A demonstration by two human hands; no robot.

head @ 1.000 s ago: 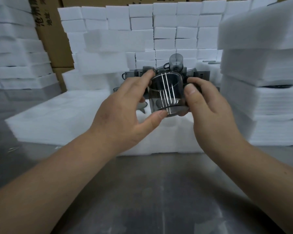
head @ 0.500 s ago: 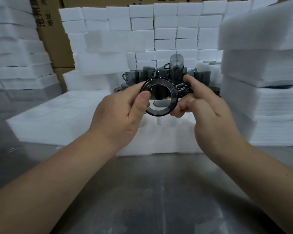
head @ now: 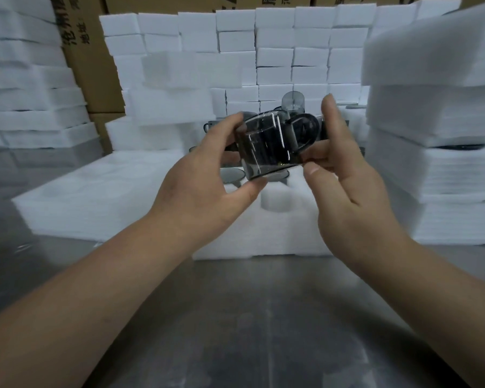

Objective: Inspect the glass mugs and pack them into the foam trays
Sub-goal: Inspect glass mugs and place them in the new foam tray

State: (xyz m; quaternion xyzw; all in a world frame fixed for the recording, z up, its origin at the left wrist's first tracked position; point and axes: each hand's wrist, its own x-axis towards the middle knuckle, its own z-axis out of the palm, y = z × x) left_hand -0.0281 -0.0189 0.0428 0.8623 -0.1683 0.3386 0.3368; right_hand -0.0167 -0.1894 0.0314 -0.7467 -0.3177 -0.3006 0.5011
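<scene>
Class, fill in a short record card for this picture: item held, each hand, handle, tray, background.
item held: smoky glass mug, above the foam tray
left hand: grips mug's body, thumb at its base
right hand: pinches mug below handle
handle: faces right
background: more mugs, stacked foam

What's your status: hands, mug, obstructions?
Left hand grips grey glass mug, held mid-air. Right hand pinches its base below the handle. Empty foam tray pocket beneath, unobstructed.

Glossy smoked glass in the mug (head: 266, 147); matt white foam in the tray (head: 118, 208); dull brushed metal tabletop (head: 263, 317).
</scene>
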